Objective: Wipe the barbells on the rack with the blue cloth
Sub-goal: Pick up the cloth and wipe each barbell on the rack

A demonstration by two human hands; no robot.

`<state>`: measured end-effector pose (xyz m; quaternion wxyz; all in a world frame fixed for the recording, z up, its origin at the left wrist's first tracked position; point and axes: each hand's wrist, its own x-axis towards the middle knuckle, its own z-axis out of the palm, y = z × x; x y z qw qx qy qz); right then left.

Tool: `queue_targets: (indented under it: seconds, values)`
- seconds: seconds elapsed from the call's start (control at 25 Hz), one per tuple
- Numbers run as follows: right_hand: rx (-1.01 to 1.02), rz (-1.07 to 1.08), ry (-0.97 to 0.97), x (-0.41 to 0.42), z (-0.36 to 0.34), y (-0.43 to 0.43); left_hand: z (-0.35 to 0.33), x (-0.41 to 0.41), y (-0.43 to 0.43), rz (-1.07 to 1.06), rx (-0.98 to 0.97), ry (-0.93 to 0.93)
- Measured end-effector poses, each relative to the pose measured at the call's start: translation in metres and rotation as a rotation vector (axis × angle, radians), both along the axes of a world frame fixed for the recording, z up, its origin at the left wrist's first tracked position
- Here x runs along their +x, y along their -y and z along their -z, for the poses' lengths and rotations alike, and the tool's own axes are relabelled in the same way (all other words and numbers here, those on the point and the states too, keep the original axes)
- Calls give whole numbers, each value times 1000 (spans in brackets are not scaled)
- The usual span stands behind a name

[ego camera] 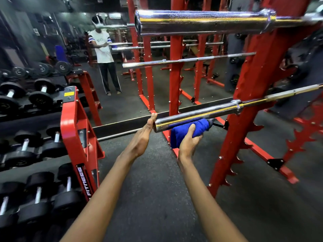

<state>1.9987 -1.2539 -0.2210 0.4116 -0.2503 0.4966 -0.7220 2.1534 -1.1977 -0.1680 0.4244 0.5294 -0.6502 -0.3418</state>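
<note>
**Gym floor, low bar on the rack**

Dark gym floor lies under my arms. My left hand, fingers straight, touches the near end of the lower barbell. My right hand grips the blue cloth against its underside. The bar rests on the red rack, with the upper barbell above.

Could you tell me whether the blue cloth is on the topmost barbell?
No, the right hand holds the blue cloth against the lowest barbell, near its end.
</note>
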Motion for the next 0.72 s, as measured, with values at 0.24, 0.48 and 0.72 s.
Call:
queue_targets:
  seconds: [0.24,0.48,0.72]
  values:
    - [-117,138,-686,14,4,-4,6,16,9,85,60,-142]
    - [-79,196,-1105,17,-32,2,23,23,4,102,81,-155]
    - [-181,132,-1101,46,-17,-25,18,30,15,64,-3,-202]
